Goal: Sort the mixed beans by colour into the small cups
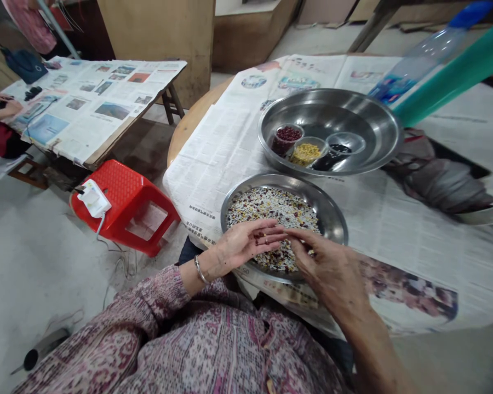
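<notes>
A shallow steel dish (337, 227) in front of me holds white grains mixed with red, yellow and black beans (273, 210). Over its near side, my left hand (246, 241) is open, palm up with fingers stretched out; a few small dark red bits, seemingly beans, lie on its fingers. My right hand (328, 262) reaches in from the right, its fingertips at the left hand's fingertips. Its thumb points down, apart from the index finger, and nothing shows between them. Behind, a larger steel basin (378, 123) contains clear cups of red beans (287, 134), yellow beans (306, 154) and black beans (340, 149).
Newspaper (213, 142) covers the round table. A plastic bottle (414, 65), a green tube-like object (456, 76) and a grey cloth bundle (447, 180) are at right. Left stand a red stool (119, 186) with a power strip (93, 198) and another table (86, 109); a person's hands (8, 106) rest there.
</notes>
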Motion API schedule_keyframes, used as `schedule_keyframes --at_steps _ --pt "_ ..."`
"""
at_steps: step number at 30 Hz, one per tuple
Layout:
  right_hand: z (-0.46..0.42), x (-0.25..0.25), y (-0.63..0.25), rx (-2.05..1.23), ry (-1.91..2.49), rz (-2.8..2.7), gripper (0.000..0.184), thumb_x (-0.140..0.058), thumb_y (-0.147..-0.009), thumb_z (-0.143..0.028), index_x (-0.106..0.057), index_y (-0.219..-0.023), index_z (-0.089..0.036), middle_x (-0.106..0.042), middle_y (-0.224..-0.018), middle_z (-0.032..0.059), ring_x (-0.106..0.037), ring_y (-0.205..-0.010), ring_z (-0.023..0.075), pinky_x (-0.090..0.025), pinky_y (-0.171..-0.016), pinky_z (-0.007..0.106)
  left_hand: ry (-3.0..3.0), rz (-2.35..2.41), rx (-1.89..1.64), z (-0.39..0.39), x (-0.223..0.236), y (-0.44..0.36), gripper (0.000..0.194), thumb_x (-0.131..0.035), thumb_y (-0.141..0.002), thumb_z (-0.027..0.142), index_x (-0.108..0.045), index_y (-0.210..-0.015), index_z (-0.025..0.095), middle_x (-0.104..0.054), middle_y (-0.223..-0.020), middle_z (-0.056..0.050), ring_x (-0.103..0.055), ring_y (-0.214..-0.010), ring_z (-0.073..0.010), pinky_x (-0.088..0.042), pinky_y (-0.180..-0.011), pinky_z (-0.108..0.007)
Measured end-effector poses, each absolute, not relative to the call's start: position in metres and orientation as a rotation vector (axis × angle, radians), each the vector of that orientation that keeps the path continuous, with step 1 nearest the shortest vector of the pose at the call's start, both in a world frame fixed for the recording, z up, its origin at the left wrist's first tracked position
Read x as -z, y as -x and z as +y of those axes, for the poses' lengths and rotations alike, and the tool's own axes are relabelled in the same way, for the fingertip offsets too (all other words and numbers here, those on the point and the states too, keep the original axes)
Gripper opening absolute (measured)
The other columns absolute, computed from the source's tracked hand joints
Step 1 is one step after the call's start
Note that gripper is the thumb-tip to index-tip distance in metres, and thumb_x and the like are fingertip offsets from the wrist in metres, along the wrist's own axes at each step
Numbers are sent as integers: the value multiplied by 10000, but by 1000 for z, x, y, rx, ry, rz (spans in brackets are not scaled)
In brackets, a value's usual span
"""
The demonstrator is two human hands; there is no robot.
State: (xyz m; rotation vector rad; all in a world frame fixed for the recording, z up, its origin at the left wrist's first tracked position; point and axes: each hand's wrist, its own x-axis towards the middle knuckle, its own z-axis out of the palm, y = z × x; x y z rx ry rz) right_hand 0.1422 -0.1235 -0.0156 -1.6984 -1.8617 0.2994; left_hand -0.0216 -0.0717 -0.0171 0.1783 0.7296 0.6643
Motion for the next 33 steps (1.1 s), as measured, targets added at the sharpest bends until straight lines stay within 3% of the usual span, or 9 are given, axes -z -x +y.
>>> schedule_keyframes --at_steps 6,11,16,21,26,33 --pt "-119 7 -124 -496 1405 -1957 250 -535 -923 -335 -710 -1068 -231 -753 -1087 54 -709 -960 190 -553 -850 331 -195 787 -681 -72 16 21 232 -488 -953 125 -717 -963 89 -662 -825 -66 -589 -727 -92 -481 -796 -230" --pt "-118 10 -128 -310 1547 -1938 258 -489 -951 -322 -713 -1033 -225 -746 -1017 59 -698 -856 187 -536 -755 322 -145 754 -675 -72 13 21 237 -482 -963 130 -715 -951 88 -674 -875 -85 -620 -783 -112 -489 -819 -252" --pt "-119 13 -121 -128 1551 -2166 253 -483 -949 -266 -708 -1056 -226 -725 -1080 52 -672 -934 182 -498 -757 299 -111 779 -709 -73 19 21 343 -426 -1019 243 -719 -936 87 -665 -853 -77 -551 -692 -85 -452 -727 -215" --pt "-116 16 -117 -15 1572 -2238 240 -459 -939 -235 -692 -990 -205 -712 -967 58 -646 -843 176 -433 -661 289 -132 777 -730 -73 21 20 375 -419 -1023 249 -724 -879 85 -671 -863 -90 -565 -736 -96 -448 -784 -234" --pt "-109 19 -124 -133 1656 -2178 243 -440 -935 -298 -646 -856 -196 -663 -817 47 -579 -687 155 -365 -592 283 -179 776 -665 -74 12 22 401 -373 -1042 264 -719 -928 95 -689 -872 -81 -626 -805 -102 -476 -788 -221" --pt "-113 16 -144 -50 1802 -1980 240 -460 -927 -333 -660 -913 -200 -700 -901 65 -589 -680 167 -376 -603 299 -181 722 -659 -73 17 24 317 -413 -1016 231 -684 -1050 69 -709 -1068 -162 -686 -940 -165 -521 -906 -306"
